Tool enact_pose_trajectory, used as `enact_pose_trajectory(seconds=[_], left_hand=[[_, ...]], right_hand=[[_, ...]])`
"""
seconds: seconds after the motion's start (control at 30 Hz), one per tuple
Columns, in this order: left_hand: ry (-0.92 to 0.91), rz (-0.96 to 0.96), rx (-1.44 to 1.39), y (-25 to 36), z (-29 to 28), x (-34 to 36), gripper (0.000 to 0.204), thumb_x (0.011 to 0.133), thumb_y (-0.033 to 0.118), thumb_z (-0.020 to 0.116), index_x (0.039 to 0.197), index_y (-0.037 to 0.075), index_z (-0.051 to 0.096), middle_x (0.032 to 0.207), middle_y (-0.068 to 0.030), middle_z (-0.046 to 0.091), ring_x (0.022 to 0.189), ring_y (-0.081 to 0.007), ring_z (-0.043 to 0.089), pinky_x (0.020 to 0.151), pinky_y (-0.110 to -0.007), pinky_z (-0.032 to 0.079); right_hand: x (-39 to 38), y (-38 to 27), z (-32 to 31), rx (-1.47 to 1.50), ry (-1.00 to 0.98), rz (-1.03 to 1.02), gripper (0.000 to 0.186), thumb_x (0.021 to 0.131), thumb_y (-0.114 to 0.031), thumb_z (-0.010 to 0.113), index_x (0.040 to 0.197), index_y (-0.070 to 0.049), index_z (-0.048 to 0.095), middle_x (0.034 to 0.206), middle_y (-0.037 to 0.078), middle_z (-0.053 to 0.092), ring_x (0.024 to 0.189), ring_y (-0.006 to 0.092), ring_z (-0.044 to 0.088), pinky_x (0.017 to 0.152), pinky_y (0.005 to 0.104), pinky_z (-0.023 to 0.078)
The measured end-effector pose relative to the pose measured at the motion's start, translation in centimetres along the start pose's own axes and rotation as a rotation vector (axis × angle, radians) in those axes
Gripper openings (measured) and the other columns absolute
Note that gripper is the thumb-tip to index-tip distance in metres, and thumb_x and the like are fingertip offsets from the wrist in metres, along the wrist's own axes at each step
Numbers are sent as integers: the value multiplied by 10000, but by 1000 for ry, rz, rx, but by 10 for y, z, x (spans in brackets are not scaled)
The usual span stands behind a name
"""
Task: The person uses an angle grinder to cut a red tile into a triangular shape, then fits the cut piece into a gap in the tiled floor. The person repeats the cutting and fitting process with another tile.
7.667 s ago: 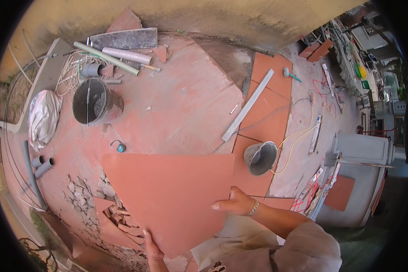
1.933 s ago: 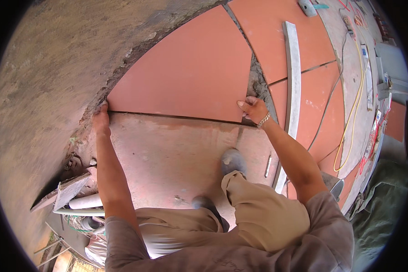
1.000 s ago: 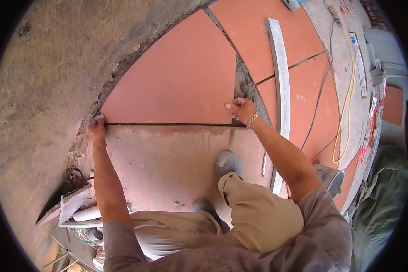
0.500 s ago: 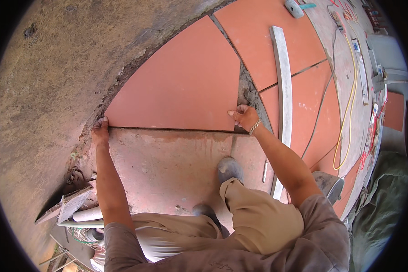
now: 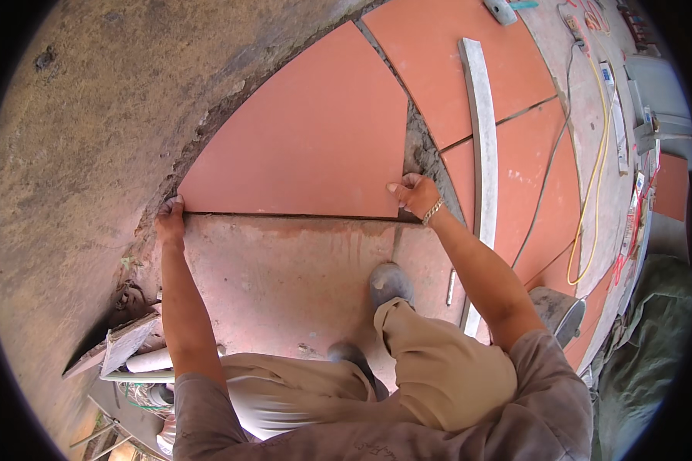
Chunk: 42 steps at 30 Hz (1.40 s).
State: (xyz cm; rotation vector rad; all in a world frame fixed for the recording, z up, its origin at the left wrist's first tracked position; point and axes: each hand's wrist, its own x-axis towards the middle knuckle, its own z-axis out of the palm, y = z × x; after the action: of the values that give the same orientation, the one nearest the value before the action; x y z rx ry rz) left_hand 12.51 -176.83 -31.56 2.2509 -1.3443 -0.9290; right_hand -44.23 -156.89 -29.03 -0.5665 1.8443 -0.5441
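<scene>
Left fingers: the left hand (image 5: 171, 219) curls over the near left corner of the large terracotta tile (image 5: 307, 146), fingertips hooked on its edge, gripping it.
Right fingers: the right hand (image 5: 412, 195) closes on the near right corner of the same tile, thumb on the face, fingers bent around the edge; a metal bracelet (image 5: 434, 211) sits at the wrist.
Tile: it lies nearly flat on the ground, its far left side running against the rough curved wall (image 5: 92, 115), its near edge just beside the bare screed floor (image 5: 284, 269) where the person crouches.
Neighbours: laid tiles (image 5: 469, 61) lie to the right across a strip of grey mortar (image 5: 421, 146); a long metal straightedge (image 5: 480, 154) rests over them, a yellow cable (image 5: 592, 154) beyond.
Step in hand: seemingly seating the tile, both corners held for alignment.
Next move calls for: probably a small even nudge with both hands to square the joint with the neighbouring tiles, then pressing down without tilting a corner.
</scene>
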Motion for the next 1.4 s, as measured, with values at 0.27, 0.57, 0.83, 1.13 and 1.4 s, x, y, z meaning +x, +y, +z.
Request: enact_pose_trajectory(seconds=[0.27, 0.57, 0.83, 1.13, 1.4], left_hand=[[-27, 25, -86, -7, 3, 6, 314, 986, 324, 776, 1084, 26, 789, 971, -6, 763, 886, -105, 640, 838, -296, 503], [-23, 14, -90, 4, 1, -2, 294, 993, 310, 771, 1072, 27, 786, 950, -3, 761, 854, -98, 628, 818, -294, 501], [-8, 8, -46, 10, 1, -6, 285, 1001, 315, 765, 1043, 34, 783, 942, -6, 759, 843, -106, 628, 817, -300, 502], [-22, 19, -66, 0, 1, 0, 280, 997, 315, 772, 1043, 39, 782, 935, 0, 756, 839, -104, 625, 810, -297, 502], [-31, 27, -73, 0, 1, 2, 268, 996, 308, 772, 1038, 43, 778, 922, 10, 747, 820, -101, 612, 783, -302, 500]], right_hand=[[-2, -4, 0, 19, -8, -6, 385, 934, -277, 819, 1053, 77, 728, 813, 107, 731, 687, 152, 675, 635, 306, 547], [0, -2, 0, -6, -7, -4, 396, 925, -281, 827, 1059, 78, 727, 866, 136, 762, 717, 174, 712, 663, 312, 567], [5, 9, 2, -30, 0, -52, 454, 915, -305, 834, 1098, 96, 722, 891, 167, 773, 735, 195, 733, 682, 324, 579], [1, 5, 0, -56, -4, -51, 468, 920, -318, 832, 1115, 94, 722, 922, 170, 777, 766, 197, 739, 698, 328, 582], [5, 7, 2, -82, 7, -42, 474, 923, -328, 830, 1108, 95, 722, 932, 169, 779, 769, 195, 742, 703, 329, 586]])
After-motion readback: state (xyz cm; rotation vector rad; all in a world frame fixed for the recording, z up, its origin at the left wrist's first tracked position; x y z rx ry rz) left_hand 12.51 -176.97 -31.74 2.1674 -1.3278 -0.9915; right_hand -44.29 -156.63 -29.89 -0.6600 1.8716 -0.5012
